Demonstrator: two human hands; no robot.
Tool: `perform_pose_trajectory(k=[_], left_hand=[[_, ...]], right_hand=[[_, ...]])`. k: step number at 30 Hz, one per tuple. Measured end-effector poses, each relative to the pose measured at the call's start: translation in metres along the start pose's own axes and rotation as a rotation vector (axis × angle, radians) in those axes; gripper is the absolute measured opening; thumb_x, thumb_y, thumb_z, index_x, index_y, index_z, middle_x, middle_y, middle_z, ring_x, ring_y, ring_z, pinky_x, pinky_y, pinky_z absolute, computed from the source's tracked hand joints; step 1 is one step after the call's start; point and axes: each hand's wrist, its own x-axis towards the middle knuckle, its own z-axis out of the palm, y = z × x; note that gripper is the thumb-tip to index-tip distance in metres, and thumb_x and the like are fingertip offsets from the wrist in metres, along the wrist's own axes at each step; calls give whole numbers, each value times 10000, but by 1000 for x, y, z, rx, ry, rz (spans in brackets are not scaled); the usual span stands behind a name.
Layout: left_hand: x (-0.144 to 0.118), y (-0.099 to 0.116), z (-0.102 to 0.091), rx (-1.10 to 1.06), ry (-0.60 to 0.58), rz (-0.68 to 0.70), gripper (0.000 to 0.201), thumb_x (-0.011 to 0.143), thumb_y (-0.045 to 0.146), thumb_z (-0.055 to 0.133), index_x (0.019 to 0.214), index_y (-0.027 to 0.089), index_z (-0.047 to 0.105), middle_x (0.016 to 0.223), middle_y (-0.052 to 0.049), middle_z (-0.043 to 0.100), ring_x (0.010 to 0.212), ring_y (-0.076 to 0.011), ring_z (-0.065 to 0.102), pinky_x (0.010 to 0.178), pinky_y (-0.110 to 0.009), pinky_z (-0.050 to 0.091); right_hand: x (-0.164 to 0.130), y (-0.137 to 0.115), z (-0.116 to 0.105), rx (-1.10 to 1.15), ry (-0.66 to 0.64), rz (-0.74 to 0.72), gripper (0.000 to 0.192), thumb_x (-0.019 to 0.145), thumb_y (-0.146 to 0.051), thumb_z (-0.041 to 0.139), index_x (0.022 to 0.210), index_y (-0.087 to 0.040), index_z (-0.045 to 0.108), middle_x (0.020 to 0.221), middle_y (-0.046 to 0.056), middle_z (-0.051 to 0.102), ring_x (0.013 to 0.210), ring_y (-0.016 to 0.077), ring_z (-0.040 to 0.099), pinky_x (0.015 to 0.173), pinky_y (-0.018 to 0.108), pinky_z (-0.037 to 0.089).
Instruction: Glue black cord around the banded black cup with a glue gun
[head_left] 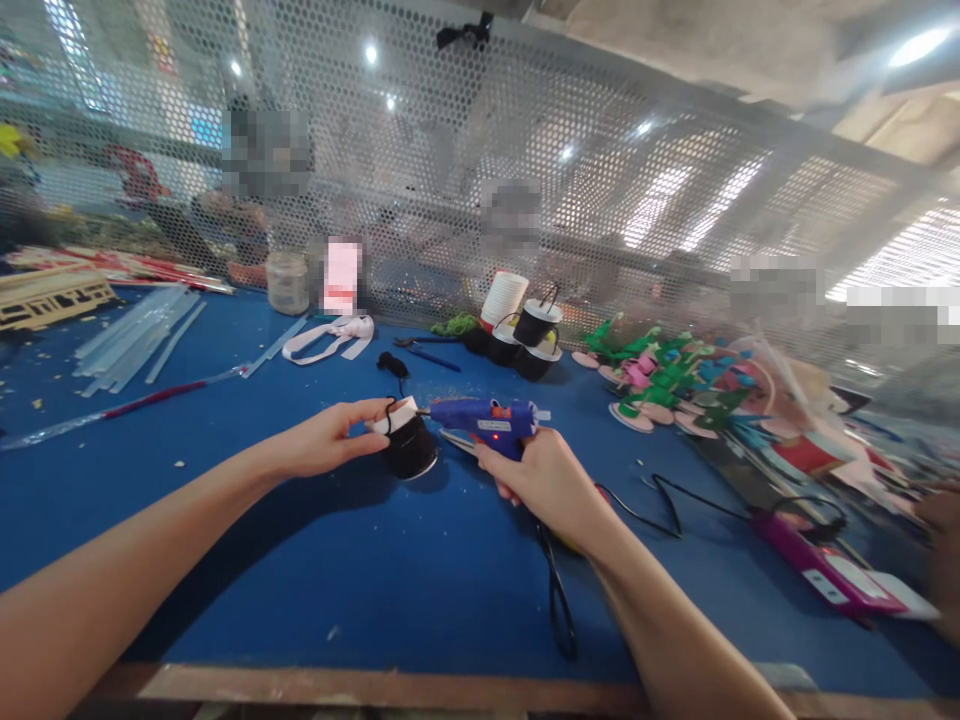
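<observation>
My left hand (337,437) pinches the white rim of a small black-wrapped paper cup (409,447), which tilts just above or on the blue table. Black cord loops at the rim, and a bundle of it (392,365) lies behind. My right hand (544,475) is wrapped round the grip of a blue hot glue gun (469,415), whose small red light glows. Its nozzle points left and reaches the cup's rim; whether it touches cannot be made out. A clear glue stick pokes out of its back. Partly hidden by the right hand are silver scissor-like blades (459,443).
Black-wrapped cups (536,325) stand by stacked white cups (504,298) at the mesh panel. Glue sticks (139,335), a jar (288,283), white ribbon (330,340) and pliers (427,352) lie left and behind. Felt flowers (652,375) and a purple power strip (829,565) are right, near another person's hand.
</observation>
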Motion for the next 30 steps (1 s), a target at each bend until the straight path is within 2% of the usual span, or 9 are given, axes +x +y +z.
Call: perform_pose_trajectory(k=[11,23,27,30], left_hand=[[0,1,0,6,9,-3,332,804,301,433,1085,139,502,1233,-56,477,1123,-200,412,976,-297,272],[-1,-1,-1,33,-1,-19,408,810,308,424,1192,166,415,1243,-50,470,1108,-194,433,956,-302,302],[-1,2,1,23,11,-50,392,807,295,423,1179,170,435,1233,-41,481,1114,-189,428,963,-304,296],[-1,4,3,33,27,-62,354,805,276,418,1135,159,473,1214,-38,494,1087,-190,448,950,-305,309]], right_hand=[[5,2,1,-56,5,15,316,691,-286,500,410,-180,401,320,-32,432,291,61,398,351,176,351],[-2,-1,-1,-53,-11,-8,188,697,-296,492,561,-168,474,361,-44,444,311,76,416,344,183,355],[-7,-3,0,-67,-16,-40,181,701,-307,486,601,-160,515,371,-42,450,326,85,433,349,188,360],[-11,-5,4,-70,-4,-40,205,695,-308,490,551,-163,496,364,-40,444,327,86,435,349,190,356]])
